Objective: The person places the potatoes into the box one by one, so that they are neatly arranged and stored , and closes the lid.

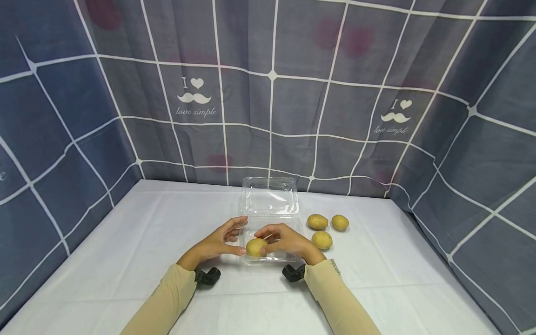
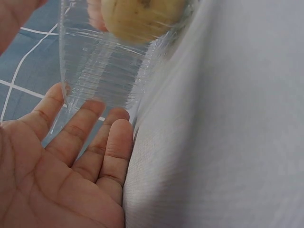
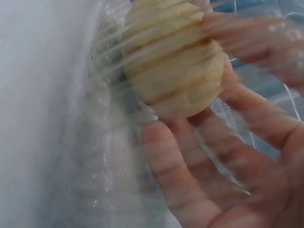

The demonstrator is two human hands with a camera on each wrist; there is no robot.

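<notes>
Potato [image 1: 255, 247] is held inside the clear clamshell [image 1: 295, 223], at its near-L part. It's pinched btwn thumb & fingers of the R hand [image 1: 291, 242], which is reached in over the clamshell's R side; in the R wrist view those fingers are seen curled round the potato, thru blurry ridged plastic. Skin is yellowish-tan w/ some brown specks.

L hand [image 1: 215, 242] is placed at the clamshell's L side. Its fingers are held apart, loosely bent, nothing gripped; fingertips are seen at or against the ridged side wall. L thumb is pointed twd the potato; whether it's touched can't be told.

Clamshell lid [image 1: 270, 197] is folded back at the clamshell's far edge; exact tilt can't be told. Just R of the clamshell, 3 more are set out: far potato [image 1: 317, 222], outer potato [image 1: 340, 223], near potato [image 1: 322, 240].

All is carried on a white-covered tabletop [image 1: 167, 223]. On the clamshell's near side, black wrist units [image 1: 208, 276] & beige sleeves [image 1: 169, 293] are seen, one per arm. Beyond the clamshell, a gray-blue curtain [image 1: 251, 93] w/ white grid lines is hung.
</notes>
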